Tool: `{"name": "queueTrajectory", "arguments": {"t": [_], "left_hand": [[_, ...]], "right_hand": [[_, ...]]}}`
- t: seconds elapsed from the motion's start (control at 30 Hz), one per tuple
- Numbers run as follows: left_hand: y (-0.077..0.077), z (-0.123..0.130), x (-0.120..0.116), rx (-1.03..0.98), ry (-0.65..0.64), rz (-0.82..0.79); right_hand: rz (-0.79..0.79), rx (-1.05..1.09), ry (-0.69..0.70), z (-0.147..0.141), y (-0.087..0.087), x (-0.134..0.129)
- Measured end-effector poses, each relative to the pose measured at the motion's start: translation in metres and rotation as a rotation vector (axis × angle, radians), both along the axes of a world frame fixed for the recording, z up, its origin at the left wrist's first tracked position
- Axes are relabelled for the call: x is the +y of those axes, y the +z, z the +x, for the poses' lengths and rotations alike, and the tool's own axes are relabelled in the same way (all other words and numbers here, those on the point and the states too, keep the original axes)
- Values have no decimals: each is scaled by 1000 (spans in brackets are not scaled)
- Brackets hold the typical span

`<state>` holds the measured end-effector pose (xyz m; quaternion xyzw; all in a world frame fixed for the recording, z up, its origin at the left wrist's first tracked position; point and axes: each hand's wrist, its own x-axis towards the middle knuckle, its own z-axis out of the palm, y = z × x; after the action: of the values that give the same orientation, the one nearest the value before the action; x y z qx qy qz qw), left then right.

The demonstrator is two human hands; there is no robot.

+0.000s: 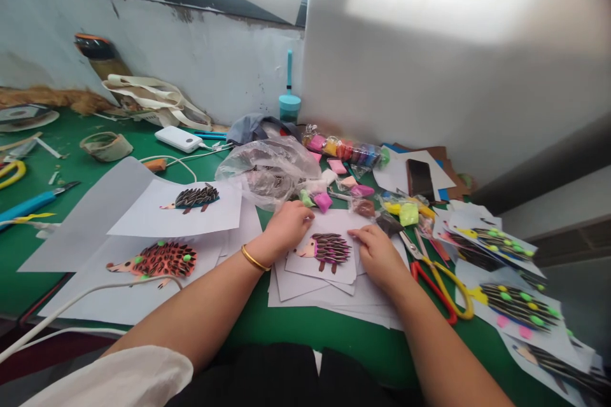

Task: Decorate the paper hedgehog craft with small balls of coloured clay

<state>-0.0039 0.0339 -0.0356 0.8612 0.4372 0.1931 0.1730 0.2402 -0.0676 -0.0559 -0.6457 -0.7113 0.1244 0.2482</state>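
Between my hands lies a white card with a hedgehog picture, its back covered in dark striped seeds over purple clay, with a pale face and brown feet. It rests on a stack of white paper sheets. My left hand, with a gold bangle at the wrist, lies at the card's upper left, fingers slightly bent. My right hand is at the card's right edge, index finger stretched onto it. Both hands look open. Just beyond them are small wrapped packs of clay, including a purple pack.
Yellow-handled scissors and red-handled scissors lie right of my right hand. Finished hedgehog cards pile at the far right. Left are another hedgehog card and a cable. A plastic bag of seeds sits behind.
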Motion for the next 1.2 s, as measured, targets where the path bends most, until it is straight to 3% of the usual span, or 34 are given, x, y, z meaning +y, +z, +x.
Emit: {"name": "queueTrajectory", "arguments": {"t": [0.3,0.5,0.6,0.73,0.87,0.97,1.2], "left_hand": [[1,0,0,3,-30,13],[3,1,-1,-30,10,-22],[5,2,-1,-30,45,-23],[6,3,-2,-68,53,-16],[5,3,-1,-134,79,-39],[5,2,0,-200,102,-59],[4,4,0,-491,210,-32]], "right_hand": [[32,-62,-32,-4,7,0],[48,-265,25,-8,28,-2],[40,-330,60,-14,44,9],[17,-388,26,-29,57,45],[-34,-446,-75,-51,56,85],[-48,-444,-94,-59,51,101],[82,-266,-71,-40,51,80]]}}
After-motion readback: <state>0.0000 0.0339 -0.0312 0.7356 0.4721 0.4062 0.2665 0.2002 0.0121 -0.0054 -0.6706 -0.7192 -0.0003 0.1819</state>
